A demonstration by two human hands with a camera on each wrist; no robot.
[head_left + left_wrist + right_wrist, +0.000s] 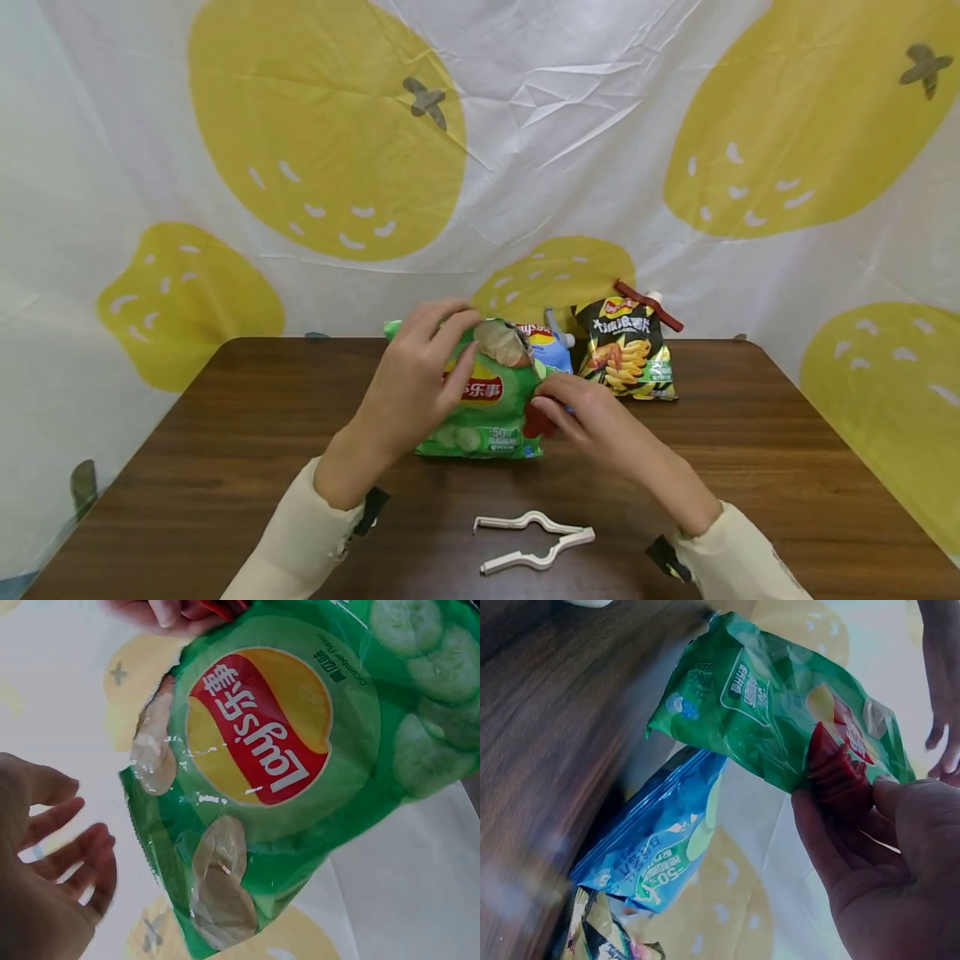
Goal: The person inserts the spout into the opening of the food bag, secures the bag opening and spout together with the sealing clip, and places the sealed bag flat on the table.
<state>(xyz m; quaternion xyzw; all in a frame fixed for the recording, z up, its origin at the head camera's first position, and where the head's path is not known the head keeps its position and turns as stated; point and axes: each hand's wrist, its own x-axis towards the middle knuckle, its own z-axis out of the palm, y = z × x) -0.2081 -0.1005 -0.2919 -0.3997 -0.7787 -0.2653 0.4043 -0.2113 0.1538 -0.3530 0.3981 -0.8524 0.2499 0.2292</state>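
Observation:
A green Lay's cucumber chip bag [450, 437] stands near the back of the table, its top edge torn. My right hand [600, 417] is at the bag's right side and pinches a dark red ridged clip [838, 774] between thumb and fingers, right against the bag. Part of the clip is hidden by the fingers. My left hand [416, 383] is raised in front of the bag's upper left. The left wrist view has the fingers of this left hand [56, 855] loosely bent beside the torn edge, apart from the bag and holding nothing.
A white hinged bag clip [551, 550] lies spread on the table in front. Behind the green bag stands a blue Lay's bag [553, 354] with a grey-blue clip. At its right is a black chip bag [622, 358] with a brown-red stick clip [648, 306] across its top.

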